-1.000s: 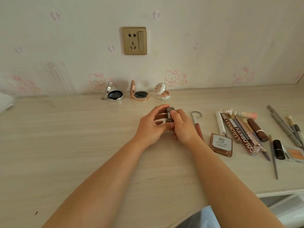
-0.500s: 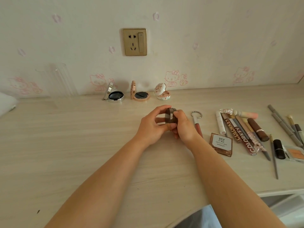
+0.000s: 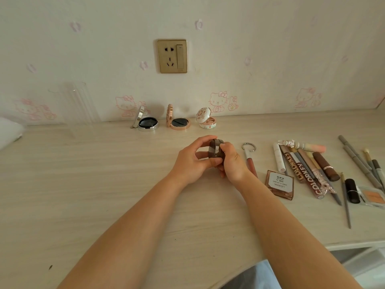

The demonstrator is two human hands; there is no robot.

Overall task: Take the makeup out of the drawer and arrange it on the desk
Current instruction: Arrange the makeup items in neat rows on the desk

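Both hands meet over the middle of the desk [image 3: 83, 184]: the left hand [image 3: 190, 163] and right hand [image 3: 231, 163] together grip a small round brown compact [image 3: 215, 150], held on edge just off the surface. She looks to be prising it open, matching the three open compacts [image 3: 179, 122] standing beyond her hands by the wall. Next it would need setting down in that row, clear of the lipsticks and pencils [image 3: 302, 163] lying to her right.

We see a pale wood-grain desk [image 3: 87, 184], cream wallpaper [image 3: 270, 49] with pink cat drawings, a gold socket [image 3: 172, 56], a brown round case [image 3: 215, 150], and brown tubes [image 3: 295, 166] lettered white.
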